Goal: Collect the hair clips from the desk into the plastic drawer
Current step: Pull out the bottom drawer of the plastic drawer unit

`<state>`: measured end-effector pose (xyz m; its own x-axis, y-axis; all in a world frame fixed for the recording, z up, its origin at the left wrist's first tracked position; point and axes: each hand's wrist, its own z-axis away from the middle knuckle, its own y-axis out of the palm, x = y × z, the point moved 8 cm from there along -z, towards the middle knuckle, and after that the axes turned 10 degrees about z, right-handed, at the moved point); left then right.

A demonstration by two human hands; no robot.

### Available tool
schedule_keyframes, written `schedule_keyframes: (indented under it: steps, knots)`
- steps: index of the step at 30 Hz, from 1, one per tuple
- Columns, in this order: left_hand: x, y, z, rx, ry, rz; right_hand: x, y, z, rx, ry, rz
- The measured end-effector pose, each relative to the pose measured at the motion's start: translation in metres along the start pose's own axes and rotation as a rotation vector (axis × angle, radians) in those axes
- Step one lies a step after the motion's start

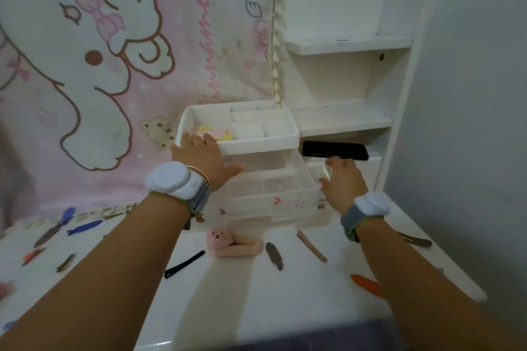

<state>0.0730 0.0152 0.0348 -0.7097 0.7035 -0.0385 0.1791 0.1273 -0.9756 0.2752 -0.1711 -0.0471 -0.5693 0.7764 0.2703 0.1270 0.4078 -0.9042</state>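
With both hands spread empty, the left hand (204, 155) steadying the organiser while the right hand (340, 179) draws the clear drawer (273, 194) squarely out, hair clips (184, 263) lie scattered on the desk (256, 293).

Pink cloth (171, 37) with white rabbit print — orange clip (366, 284), blue clip (85, 227), black clip (184, 264).

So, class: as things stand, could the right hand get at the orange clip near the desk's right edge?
Probably yes. The orange clip lies bare on the desk beside the right forearm; the right hand, up at the clear drawer, would only need to draw back.
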Motion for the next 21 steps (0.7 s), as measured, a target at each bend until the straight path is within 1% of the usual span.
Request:
schedule_keyframes:
  steps: [2, 3, 4, 5, 6, 7, 8, 10, 11, 13, 16, 17, 19, 21]
  knots:
    - [0.0, -0.001, -0.001, -0.005, 0.003, 0.014, 0.019, -0.058, 0.007, -0.246, -0.062, -0.21]
    - [-0.001, -0.001, -0.001, 0.0, 0.009, 0.02, 0.03, -0.081, 0.012, -0.308, -0.105, -0.336]
    - [-0.001, 0.0, -0.001, 0.008, 0.016, 0.023, 0.042, -0.099, 0.016, -0.303, -0.157, -0.456]
    - [0.0, 0.0, -0.001, 0.015, 0.024, 0.025, 0.056, -0.11, 0.02, -0.242, -0.226, -0.553]
    - [0.0, 0.001, -0.001, 0.019, 0.032, 0.026, 0.072, -0.115, 0.025, -0.139, -0.302, -0.603]
    - [0.002, 0.001, -0.001, 0.018, 0.039, 0.03, 0.089, -0.114, 0.032, -0.024, -0.384, -0.588]
    - [0.003, 0.0, -0.001, 0.013, 0.044, 0.041, 0.106, -0.109, 0.039, 0.068, -0.476, -0.496]
    - [0.004, -0.002, -0.001, -0.001, 0.053, 0.071, 0.135, -0.09, 0.054, 0.143, -0.675, -0.219]
    - [0.005, -0.003, 0.0, -0.004, 0.058, 0.08, 0.144, -0.081, 0.06, 0.165, -0.744, -0.131]
    - [0.006, -0.004, 0.0, 0.003, 0.063, 0.089, 0.153, -0.066, 0.062, 0.229, -0.783, -0.086]
    - [0.008, -0.003, -0.001, 0.032, 0.072, 0.106, 0.154, -0.054, 0.065, 0.348, -0.805, -0.133]
    - [0.008, -0.003, -0.002, 0.036, 0.08, 0.113, 0.155, -0.055, 0.066, 0.345, -0.83, -0.135]
    - [0.009, -0.003, -0.002, 0.035, 0.099, 0.126, 0.155, -0.059, 0.068, 0.259, -0.86, -0.079]
    - [0.011, -0.006, -0.004, 0.028, 0.127, 0.14, 0.152, -0.067, 0.062, 0.058, -0.829, 0.001]
